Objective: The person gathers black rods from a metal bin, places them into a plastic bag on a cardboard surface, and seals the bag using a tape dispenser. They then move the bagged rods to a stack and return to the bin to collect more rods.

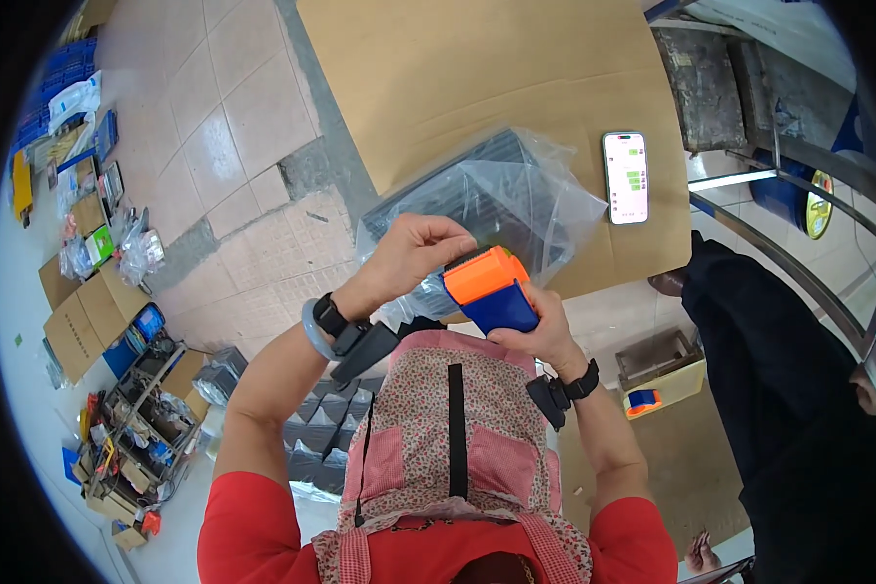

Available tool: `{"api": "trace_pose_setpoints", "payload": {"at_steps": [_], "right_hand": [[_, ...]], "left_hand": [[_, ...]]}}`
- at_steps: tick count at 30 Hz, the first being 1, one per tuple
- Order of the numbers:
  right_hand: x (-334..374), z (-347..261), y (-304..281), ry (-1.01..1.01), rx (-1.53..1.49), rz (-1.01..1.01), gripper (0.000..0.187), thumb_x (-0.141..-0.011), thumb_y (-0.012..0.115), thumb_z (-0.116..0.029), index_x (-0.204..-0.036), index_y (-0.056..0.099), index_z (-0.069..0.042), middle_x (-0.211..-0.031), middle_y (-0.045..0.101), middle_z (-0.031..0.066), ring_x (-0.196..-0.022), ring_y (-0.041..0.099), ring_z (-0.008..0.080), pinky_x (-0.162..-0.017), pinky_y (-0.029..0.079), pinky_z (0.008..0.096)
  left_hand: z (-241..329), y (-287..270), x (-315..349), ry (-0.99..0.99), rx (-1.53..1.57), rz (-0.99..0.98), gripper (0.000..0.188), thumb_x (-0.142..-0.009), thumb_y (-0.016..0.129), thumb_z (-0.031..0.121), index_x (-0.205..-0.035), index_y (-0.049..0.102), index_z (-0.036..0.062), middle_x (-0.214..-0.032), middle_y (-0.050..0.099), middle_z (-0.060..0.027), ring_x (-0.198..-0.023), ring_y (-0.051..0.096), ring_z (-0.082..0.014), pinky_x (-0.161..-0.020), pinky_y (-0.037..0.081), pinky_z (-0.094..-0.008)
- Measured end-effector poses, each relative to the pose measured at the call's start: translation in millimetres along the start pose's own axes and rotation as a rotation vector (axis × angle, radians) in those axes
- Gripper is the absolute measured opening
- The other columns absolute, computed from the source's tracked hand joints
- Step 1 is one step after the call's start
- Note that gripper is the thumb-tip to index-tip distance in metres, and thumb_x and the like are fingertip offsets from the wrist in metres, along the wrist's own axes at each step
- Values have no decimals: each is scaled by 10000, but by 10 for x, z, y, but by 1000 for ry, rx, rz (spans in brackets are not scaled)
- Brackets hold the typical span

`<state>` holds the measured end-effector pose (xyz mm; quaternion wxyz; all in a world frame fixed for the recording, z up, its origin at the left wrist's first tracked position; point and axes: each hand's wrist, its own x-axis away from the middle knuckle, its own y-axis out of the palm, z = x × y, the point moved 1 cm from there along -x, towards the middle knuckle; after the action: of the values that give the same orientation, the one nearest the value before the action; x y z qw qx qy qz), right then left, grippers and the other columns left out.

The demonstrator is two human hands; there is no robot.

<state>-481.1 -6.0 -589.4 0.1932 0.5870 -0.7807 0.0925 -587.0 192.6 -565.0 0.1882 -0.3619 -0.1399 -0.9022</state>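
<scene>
My right hand (545,333) grips an orange-and-blue device (499,288), boxy, with a blue body and an orange end piece; its exact kind I cannot tell. At its far left edge shows a dark strip, where my left hand (420,251) pinches with thumb and forefinger. Whatever lies between those fingertips is too small to make out. Just beyond both hands a clear plastic bag (555,200) with dark grey ribbed pieces in it rests on a sheet of brown cardboard (477,68).
A lit phone (626,178) lies on the cardboard to the right of the bag. At the right, a second orange-and-blue device (642,401) sits by a yellow-sided box (667,389). A person in dark trousers (749,360) is close by, beside a metal frame (798,268). Cluttered shelves (141,438) stand left.
</scene>
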Motion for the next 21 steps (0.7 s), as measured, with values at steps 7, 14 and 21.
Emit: {"api": "trace_pose_setpoints", "payload": {"at_steps": [7, 14, 21], "right_hand": [[180, 8, -56, 86, 49, -10, 473, -636, 760, -226, -1006, 580, 6, -807, 641, 49, -722, 591, 94, -670, 459, 245], [685, 136, -112, 309, -15, 24, 430, -644, 736, -198, -995, 588, 0, -835, 647, 53, -750, 591, 93, -686, 462, 245], [613, 267, -5, 371, 38, 38, 412, -647, 728, -186, -988, 592, 0, -833, 647, 54, -748, 588, 93, -697, 467, 249]], "left_hand": [[112, -256, -39, 146, -93, 325, 142, -830, 596, 123, -857, 657, -2, -714, 611, -11, -665, 533, -53, -600, 438, -204], [76, -921, -417, 149, -302, 352, 192, -825, 605, 168, -853, 657, -14, -640, 579, 4, -609, 504, -58, -580, 412, -205], [-300, -993, -766, 120, -375, 249, 330, -802, 633, 244, -1001, 603, -19, -805, 612, -47, -730, 559, -110, -656, 450, -261]]}}
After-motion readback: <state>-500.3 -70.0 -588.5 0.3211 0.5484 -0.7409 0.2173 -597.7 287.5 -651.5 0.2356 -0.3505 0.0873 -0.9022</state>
